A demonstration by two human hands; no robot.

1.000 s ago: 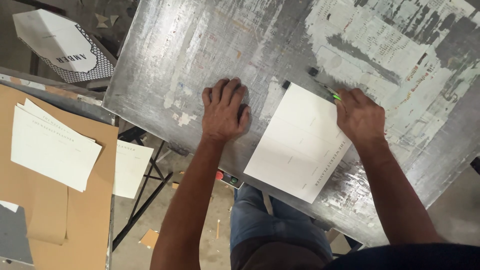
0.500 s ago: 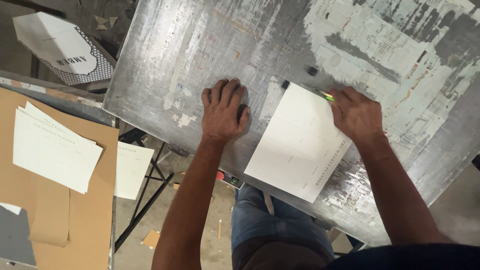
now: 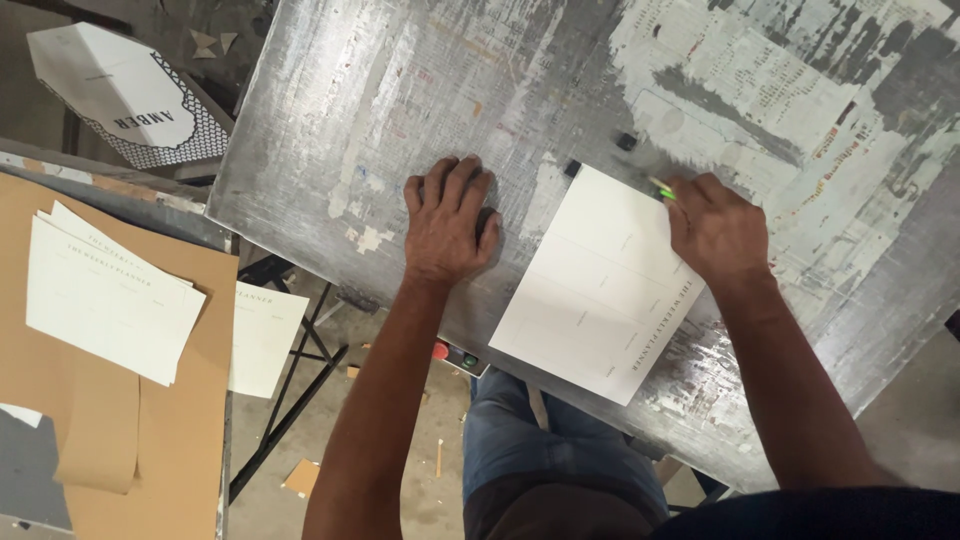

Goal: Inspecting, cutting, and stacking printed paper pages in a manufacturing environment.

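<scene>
The left hand lies flat on the worn metal table, palm down, fingers loosely spread, holding nothing. Just to its right lies a cream printed sheet, rectangular and tilted, with faint ruled lines and a line of dark print along its right edge. The right hand rests on that sheet's upper right edge, fingers curled around a thin green tool, perhaps a pen or small blade; only its tip shows. 2 small black blocks sit on the table just beyond the sheet's top corner. Well to the left of the left hand, a stack of cream printed sheets lies on brown cardboard, and a white folded carton with a black patterned border lies on the floor beyond.
</scene>
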